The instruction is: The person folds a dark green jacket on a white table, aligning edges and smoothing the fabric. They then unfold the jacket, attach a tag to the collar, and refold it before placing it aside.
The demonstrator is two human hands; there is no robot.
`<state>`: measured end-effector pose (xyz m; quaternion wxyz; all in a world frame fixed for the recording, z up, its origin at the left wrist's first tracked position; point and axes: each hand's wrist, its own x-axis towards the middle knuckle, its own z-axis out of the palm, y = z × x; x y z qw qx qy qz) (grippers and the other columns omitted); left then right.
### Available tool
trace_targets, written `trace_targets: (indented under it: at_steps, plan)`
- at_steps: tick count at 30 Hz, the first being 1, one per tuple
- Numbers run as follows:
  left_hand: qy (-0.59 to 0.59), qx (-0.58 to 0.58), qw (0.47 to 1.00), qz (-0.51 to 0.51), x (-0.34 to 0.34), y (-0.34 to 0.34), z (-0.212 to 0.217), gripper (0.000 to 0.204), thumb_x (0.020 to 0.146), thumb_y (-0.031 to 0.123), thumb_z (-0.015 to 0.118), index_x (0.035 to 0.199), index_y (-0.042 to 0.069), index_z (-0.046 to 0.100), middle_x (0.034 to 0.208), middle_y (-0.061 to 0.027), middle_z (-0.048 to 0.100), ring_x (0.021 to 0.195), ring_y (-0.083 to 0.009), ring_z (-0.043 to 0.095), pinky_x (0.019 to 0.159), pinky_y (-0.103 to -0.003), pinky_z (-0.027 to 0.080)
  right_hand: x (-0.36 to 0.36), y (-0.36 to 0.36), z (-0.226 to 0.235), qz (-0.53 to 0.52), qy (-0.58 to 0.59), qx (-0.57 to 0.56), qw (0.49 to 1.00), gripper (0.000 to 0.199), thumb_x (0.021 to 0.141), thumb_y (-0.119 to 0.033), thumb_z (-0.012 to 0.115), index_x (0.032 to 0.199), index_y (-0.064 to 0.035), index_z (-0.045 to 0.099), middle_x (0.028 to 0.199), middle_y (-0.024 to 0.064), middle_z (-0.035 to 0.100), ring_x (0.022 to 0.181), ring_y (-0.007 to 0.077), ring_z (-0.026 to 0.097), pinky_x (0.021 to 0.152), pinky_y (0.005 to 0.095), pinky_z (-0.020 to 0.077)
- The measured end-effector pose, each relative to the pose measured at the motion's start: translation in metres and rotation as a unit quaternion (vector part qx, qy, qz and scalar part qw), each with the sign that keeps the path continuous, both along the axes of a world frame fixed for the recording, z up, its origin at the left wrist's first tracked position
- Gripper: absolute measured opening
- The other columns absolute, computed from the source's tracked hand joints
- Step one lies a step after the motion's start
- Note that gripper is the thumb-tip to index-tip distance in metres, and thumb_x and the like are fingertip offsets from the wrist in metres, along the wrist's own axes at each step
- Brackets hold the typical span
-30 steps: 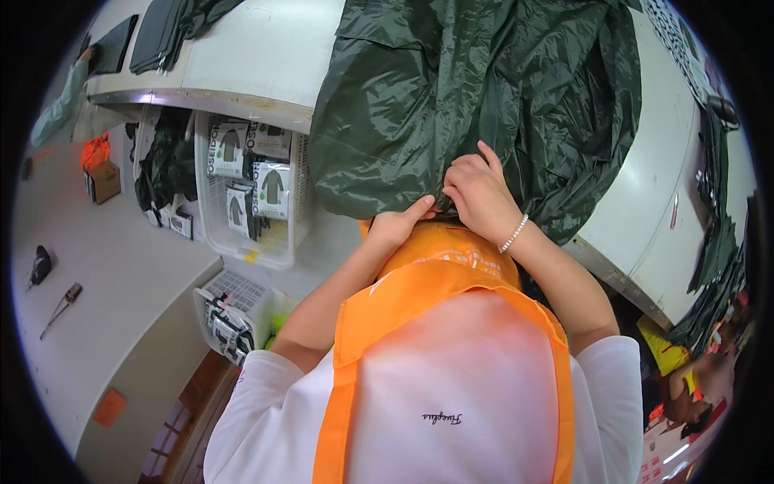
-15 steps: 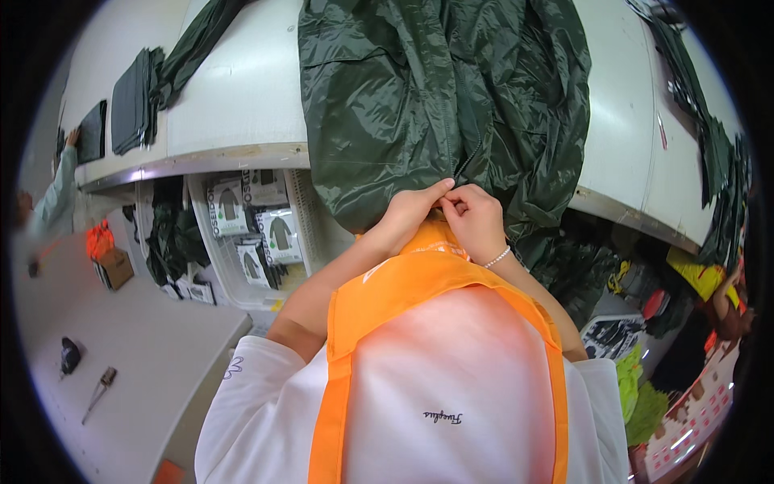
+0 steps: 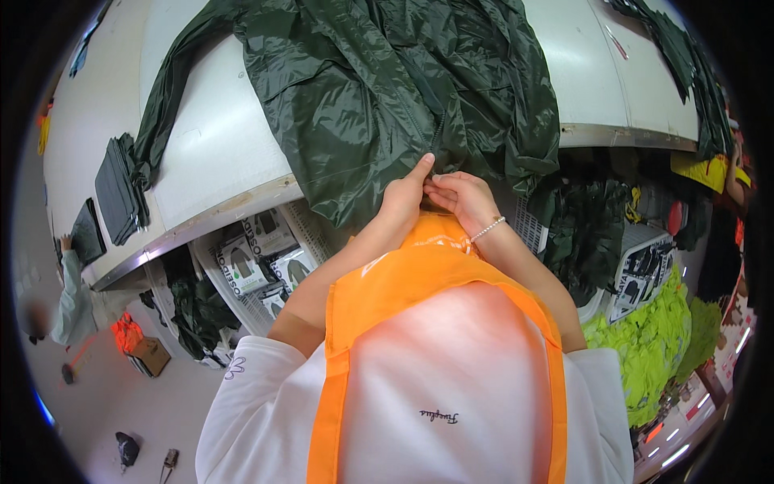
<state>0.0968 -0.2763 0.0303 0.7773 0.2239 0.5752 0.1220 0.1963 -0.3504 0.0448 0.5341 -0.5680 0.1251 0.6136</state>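
A shiny dark green jacket (image 3: 322, 105) lies across the table with its hem hanging over the near edge. Its front zip (image 3: 439, 133) runs down to where my two hands meet. My left hand (image 3: 405, 194) is closed on the hem beside the zip's lower end, thumb stretched along the fabric. Close to it, my right hand (image 3: 466, 198), with a beaded bracelet at the wrist, pinches at the zip's bottom end. Its fingertips partly hide what they hold, so whether the two zip halves are joined I cannot tell.
The white table (image 3: 218, 121) curves across the view. A folded dark green stack (image 3: 121, 189) lies left. Below the table stand a white crate (image 3: 310, 226) of packaged garments and dark green clothing (image 3: 584, 234). Yellow-green garments (image 3: 645, 339) are piled right. Another person (image 3: 72, 298) is far left.
The whole view has swung, so table and jacket appear shifted and tilted. Both hands stay together at the zip's lower end, and my right fingers have opened slightly from my left thumb.
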Motion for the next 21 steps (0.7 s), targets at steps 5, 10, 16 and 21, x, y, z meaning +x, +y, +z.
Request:
trace_targets:
  at_steps: [5, 10, 16, 21]
  plan:
    - [-0.022, -0.001, 1.000, -0.007, -0.003, 0.002, -0.009, 0.042, 0.079, 0.039, 0.071, 0.077, -0.002, 0.061, 0.076, -0.0081, 0.060, 0.067, -0.0149, 0.052, 0.063, -0.027, 0.040, -0.014, -0.004, -0.004, -0.034, -0.001, 0.009, 0.999, 0.010, 0.085, -0.005, 0.060, 0.091, 0.0030, 0.059, 0.091, 0.0145, 0.065, 0.087, 0.0219, 0.064, 0.080, 0.0291, 0.0523]
    - [-0.014, 0.008, 1.000, -0.006, -0.008, 0.002, -0.004, 0.046, 0.077, 0.043, 0.072, 0.078, -0.003, 0.062, 0.077, -0.0087, 0.060, 0.070, -0.0150, 0.054, 0.065, -0.027, 0.042, -0.023, 0.000, 0.003, -0.033, 0.000, 0.037, 0.999, 0.017, 0.086, -0.012, 0.063, 0.096, 0.0015, 0.058, 0.097, 0.0124, 0.064, 0.091, 0.0197, 0.062, 0.082, 0.0275, 0.0500]
    - [-0.021, -0.002, 0.999, -0.032, -0.014, -0.001, -0.013, 0.048, 0.076, 0.044, 0.072, 0.082, -0.003, 0.063, 0.081, -0.0067, 0.060, 0.075, -0.0132, 0.054, 0.068, -0.026, 0.041, -0.022, -0.003, -0.016, -0.061, 0.001, 0.036, 0.997, 0.010, 0.084, -0.008, 0.065, 0.086, -0.0015, 0.058, 0.084, 0.0068, 0.063, 0.079, 0.0158, 0.062, 0.075, 0.0260, 0.0509]
    - [0.006, 0.021, 1.000, -0.014, -0.015, -0.001, -0.004, 0.044, 0.078, 0.039, 0.071, 0.085, -0.003, 0.065, 0.084, -0.0066, 0.062, 0.079, -0.0130, 0.055, 0.071, -0.025, 0.042, -0.019, -0.001, -0.006, -0.103, 0.022, 0.027, 0.994, 0.008, 0.084, -0.005, 0.064, 0.085, -0.0024, 0.056, 0.081, 0.0067, 0.063, 0.078, 0.0161, 0.063, 0.075, 0.0263, 0.0516]
